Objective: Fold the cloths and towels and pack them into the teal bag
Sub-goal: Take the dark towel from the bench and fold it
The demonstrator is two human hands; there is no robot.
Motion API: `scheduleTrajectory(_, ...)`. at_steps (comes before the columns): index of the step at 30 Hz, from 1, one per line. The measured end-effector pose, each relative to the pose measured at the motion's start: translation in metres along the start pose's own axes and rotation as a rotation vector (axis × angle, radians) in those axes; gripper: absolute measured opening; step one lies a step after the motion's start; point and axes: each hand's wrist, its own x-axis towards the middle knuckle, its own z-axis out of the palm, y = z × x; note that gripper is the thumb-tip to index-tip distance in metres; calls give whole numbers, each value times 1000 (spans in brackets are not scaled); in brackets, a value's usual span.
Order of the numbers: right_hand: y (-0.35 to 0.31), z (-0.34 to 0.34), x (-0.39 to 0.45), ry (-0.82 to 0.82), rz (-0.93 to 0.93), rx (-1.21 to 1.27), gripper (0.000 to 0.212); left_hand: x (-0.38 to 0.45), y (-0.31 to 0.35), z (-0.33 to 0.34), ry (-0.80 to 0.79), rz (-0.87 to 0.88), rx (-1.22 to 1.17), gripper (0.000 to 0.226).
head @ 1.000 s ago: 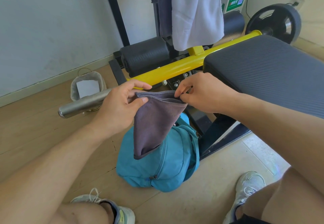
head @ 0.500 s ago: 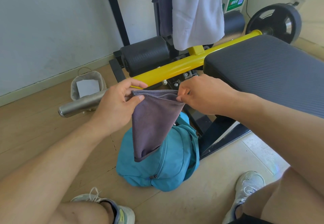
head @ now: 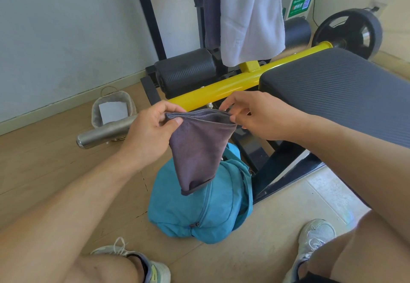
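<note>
Grey-purple soft microfibre cloth [head: 198, 149] is hanging folded between both hands right now, top edge stretched across, the rest drooping to a narrow hemmed tip at 6 o'clock. It sits in the air directly over the teal nylon drawstring-style bag [head: 206, 207] slumped on the wooden floor [head: 55, 167], the tip just overlapping the bag's top in this view.

Left hand [head: 150, 132] has its grip clamped on the left top corner, thumb over the front and fingers curled behind. Right hand [head: 259, 116] pinches the right top corner between thumb and fingertip, other fingers fanned loose.

Handling-wise I'd say it's featherlight and totally limp, no stiffness at all, so it sags wherever it isn't held. Not fragile, not really slippery, though the layers could slide apart if only one gets pinched. Best bet is keeping hold of both top corners through all layers, then bringing them together for the next fold.

More stuff is waiting at 12 o'clock: a white terry towel [head: 250, 16] and a dark purple cloth [head: 210, 10] draped over the black frame, above the yellow-tubed padded bench [head: 337, 87].
</note>
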Motion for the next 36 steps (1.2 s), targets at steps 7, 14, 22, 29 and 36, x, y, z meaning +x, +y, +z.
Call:
scheduleTrajectory(7,-7,17,2,-35,-109,-185,55,0,0,1,-77,31,-28,21)
scheduleTrajectory(14,-4,15,5,165,-40,201,30,4,-7,-10,-45,39,87,27)
scheduleTrajectory(22,-17,19,0,207,-108,332,35,-14,13,10,-164,73,241,43)
scheduleTrajectory(29,-28,22,-5,66,-145,375,29,-16,18,26,-128,192,243,35)
scheduleTrajectory(36,-19,20,-5,-16,-66,680,38,-12,9,22,-151,171,215,46)
